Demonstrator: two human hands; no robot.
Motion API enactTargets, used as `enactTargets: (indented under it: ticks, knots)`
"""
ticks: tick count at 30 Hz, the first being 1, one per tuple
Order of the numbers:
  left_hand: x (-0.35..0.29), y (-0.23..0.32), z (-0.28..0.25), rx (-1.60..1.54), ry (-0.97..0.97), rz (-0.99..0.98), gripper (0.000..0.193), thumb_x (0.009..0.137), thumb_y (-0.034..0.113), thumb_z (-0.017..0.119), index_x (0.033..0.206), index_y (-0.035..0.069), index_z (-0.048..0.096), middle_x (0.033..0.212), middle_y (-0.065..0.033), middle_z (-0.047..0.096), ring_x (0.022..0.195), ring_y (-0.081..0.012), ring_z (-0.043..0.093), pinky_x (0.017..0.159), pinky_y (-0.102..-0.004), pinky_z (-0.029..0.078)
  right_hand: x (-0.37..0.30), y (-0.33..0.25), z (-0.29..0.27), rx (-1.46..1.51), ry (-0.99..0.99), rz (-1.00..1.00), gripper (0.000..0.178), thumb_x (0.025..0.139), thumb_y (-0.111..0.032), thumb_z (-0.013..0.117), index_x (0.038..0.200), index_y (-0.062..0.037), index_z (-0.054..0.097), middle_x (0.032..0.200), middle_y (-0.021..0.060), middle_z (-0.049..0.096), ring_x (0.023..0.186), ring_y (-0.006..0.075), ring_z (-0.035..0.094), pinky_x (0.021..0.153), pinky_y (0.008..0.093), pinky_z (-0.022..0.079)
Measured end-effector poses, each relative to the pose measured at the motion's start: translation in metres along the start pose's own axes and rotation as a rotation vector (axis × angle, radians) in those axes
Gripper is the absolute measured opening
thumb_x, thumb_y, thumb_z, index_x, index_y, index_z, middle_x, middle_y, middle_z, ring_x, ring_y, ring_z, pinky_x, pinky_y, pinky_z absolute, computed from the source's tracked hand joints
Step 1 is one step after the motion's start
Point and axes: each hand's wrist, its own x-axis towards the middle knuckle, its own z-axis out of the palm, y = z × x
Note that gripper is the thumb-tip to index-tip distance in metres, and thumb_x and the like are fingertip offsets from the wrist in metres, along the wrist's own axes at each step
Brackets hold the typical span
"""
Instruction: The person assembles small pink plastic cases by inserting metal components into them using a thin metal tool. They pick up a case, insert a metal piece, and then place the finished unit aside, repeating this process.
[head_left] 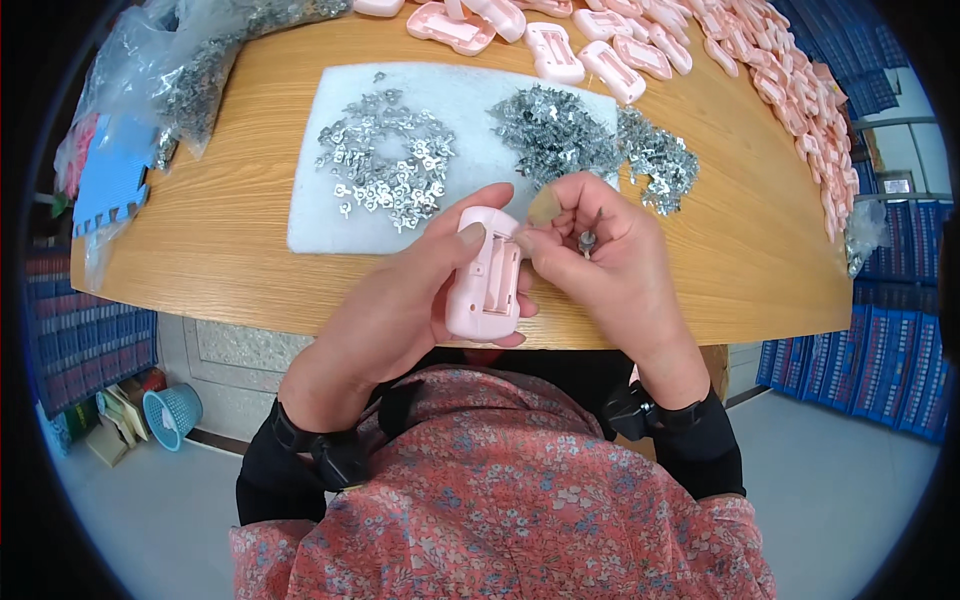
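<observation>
My left hand [405, 280] is wrapped around a pale pink plastic battery housing [467, 305], its open battery compartment facing up. The left thumb presses on its upper left edge. At the housing's upper right, the thumb and forefinger of my right hand [610, 265] are pinched together against the compartment; whatever is between those tips is hidden. A yellowish cover [543, 207] sits on a right fingertip. Within the curled right fingers shows a small metal battery contact [587, 241]. Beyond my hands, a white foam sheet [350, 235] bears loose flat metal contacts [400, 170] and a denser heap of metal contacts [555, 130].
Another heap of metal pieces [660, 165] lies off the sheet's right edge on the wooden table [750, 270]. Many pink housings [780, 90] are piled along the far and right sides. At the left lie plastic bags [190, 80] of metal parts and a blue foam mat [115, 175].
</observation>
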Motion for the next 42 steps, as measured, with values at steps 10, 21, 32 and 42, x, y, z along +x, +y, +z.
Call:
enactTargets:
  ticks: [10, 21, 32, 42]
  knots:
    - [0.002, 0.0, -0.001, -0.067, 0.062, -0.041, 0.054, 0.106, 0.033, 0.033, 0.154, 0.01, 0.023, 0.125, -0.0154, 0.058, 0.102, -0.0297, 0.066, 0.081, -0.0483, 0.06, -0.008, 0.011, 0.014, -0.526, 0.195, -0.466, 0.018, 0.08, -0.004, 0.072, 0.096, -0.0041, 0.062, 0.085, 0.0114, 0.066, 0.075, 0.0308, 0.065, 0.065, 0.0389, 0.053]
    - [0.0, -0.003, -0.003, 0.193, 0.063, 0.056, 0.051, 0.104, 0.027, 0.034, 0.15, 0.005, 0.031, 0.112, -0.0157, 0.064, 0.096, -0.0258, 0.067, 0.084, -0.0363, 0.056, -0.006, 0.019, -0.002, 0.469, -0.119, 0.27, 0.034, 0.092, -0.012, 0.069, 0.118, 0.0013, 0.053, 0.095, 0.0028, 0.064, 0.085, 0.0067, 0.059, 0.078, 0.0219, 0.048]
    - [0.006, -0.002, 0.008, 0.962, 0.151, 0.306, 0.038, 0.096, 0.002, 0.054, 0.134, -0.001, 0.05, 0.1, -0.0037, 0.063, 0.083, -0.0065, 0.059, 0.071, -0.022, 0.05, -0.008, 0.019, -0.01, 0.472, -0.21, 0.301, 0.034, 0.091, -0.012, 0.07, 0.118, 0.0004, 0.054, 0.093, 0.0005, 0.064, 0.084, 0.005, 0.058, 0.076, 0.02, 0.047]
    - [0.01, 0.004, -0.002, 0.041, 0.004, -0.087, 0.034, 0.103, 0.03, 0.042, 0.126, 0.007, 0.052, 0.089, -0.0044, 0.054, 0.056, -0.0095, 0.045, 0.045, -0.0218, 0.035, -0.01, 0.014, -0.009, 0.527, -0.135, 0.1, 0.027, 0.095, -0.012, 0.066, 0.119, 0.0005, 0.059, 0.088, -0.0026, 0.061, 0.075, 0.0022, 0.052, 0.069, 0.0182, 0.043]
